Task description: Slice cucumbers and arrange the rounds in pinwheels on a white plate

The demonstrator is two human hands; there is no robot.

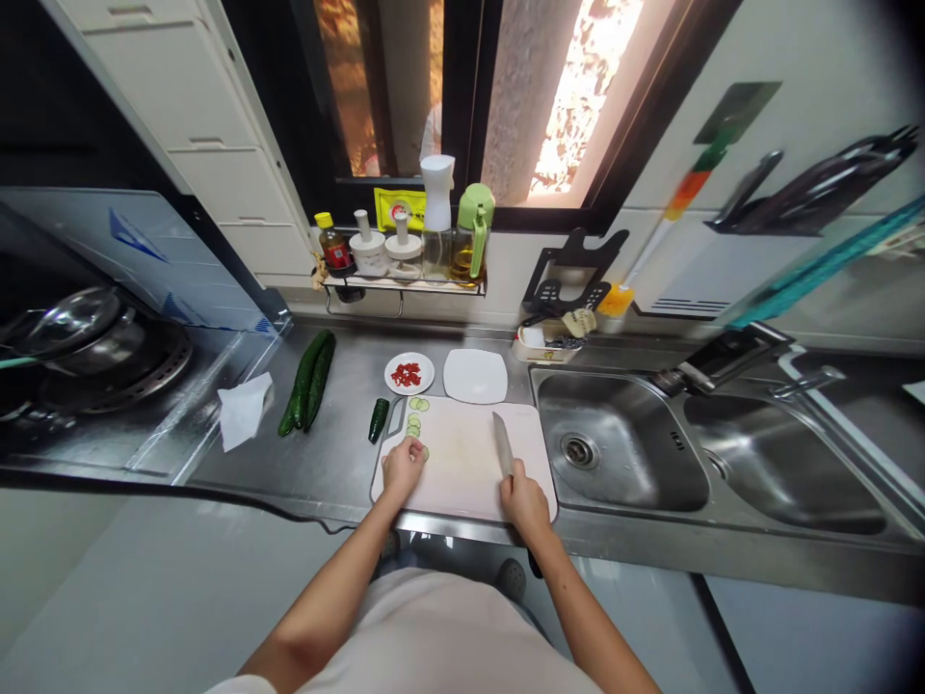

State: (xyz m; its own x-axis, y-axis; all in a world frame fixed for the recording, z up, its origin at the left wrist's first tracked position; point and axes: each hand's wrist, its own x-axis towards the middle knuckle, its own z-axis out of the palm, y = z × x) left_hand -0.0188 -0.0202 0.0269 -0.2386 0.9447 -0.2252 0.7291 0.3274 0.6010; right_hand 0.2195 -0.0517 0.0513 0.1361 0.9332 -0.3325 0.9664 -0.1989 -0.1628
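My right hand (525, 500) is wrapped round the handle of a kitchen knife (503, 440). The blade points away from me over the right part of a pale cutting board (462, 487). At the board's left side, my left hand (405, 467) has its fingers pinched together on a cucumber slice (425, 453), partly hidden by the fingertips. Beyond it, several cucumber slices (414, 421) lie in a row up the board's left edge. A dark green cucumber piece (378, 420) rests on the counter just left of the board.
Whole cucumbers (308, 384) and a white paper (246, 410) lie on the counter to the left. Behind the board are a plate of chopped red pieces (409, 373) and a white square plate (475, 376). A double sink (621, 439) adjoins on the right. Bottles stand on a rack (405, 284).
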